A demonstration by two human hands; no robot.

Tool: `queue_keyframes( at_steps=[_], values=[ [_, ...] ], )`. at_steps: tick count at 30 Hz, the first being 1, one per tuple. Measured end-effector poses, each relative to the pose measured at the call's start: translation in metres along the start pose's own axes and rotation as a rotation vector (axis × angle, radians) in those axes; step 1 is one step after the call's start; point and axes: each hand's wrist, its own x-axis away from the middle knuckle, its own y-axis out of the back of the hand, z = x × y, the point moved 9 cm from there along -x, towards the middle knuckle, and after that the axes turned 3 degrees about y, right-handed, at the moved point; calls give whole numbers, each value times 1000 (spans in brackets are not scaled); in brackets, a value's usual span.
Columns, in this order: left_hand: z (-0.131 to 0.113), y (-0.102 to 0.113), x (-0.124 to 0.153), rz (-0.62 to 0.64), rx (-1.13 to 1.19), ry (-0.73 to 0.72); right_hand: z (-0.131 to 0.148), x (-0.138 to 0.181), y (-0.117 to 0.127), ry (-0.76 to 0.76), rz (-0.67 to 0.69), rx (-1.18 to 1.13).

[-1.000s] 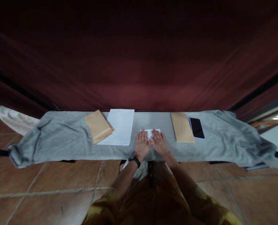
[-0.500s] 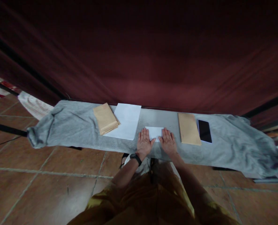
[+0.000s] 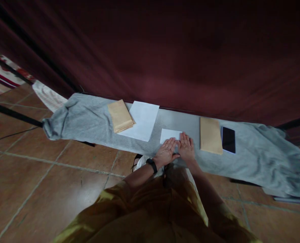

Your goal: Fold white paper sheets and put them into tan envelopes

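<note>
A small folded white paper (image 3: 169,135) lies on a grey cloth (image 3: 89,118) that covers a long narrow table. My left hand (image 3: 166,152), with a black watch on its wrist, lies flat on the paper's near edge, fingers stretched out. My right hand (image 3: 186,147) rests flat beside it on the paper's right end, fingers together and extended. The two hands touch each other. Neither hand holds anything.
A stack of brown envelopes (image 3: 119,115) and a white sheet (image 3: 142,120) lie to the left. A single brown envelope (image 3: 210,135) and a black phone (image 3: 228,139) lie to the right. A dark red curtain (image 3: 165,57) hangs behind the table. Brown floor tiles (image 3: 38,175) spread below.
The camera has swung, so the table now sits tilted and further right. My hands, briefly apart on the paper, have come together again and touch; the left has shifted right.
</note>
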Motion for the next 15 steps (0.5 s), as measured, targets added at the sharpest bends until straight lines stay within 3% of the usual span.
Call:
queue_keyframes(
  at_steps=[15],
  values=[
    [0,5,8,61,-117,63,-2,1,-2,-1,-38,-2]
  ],
)
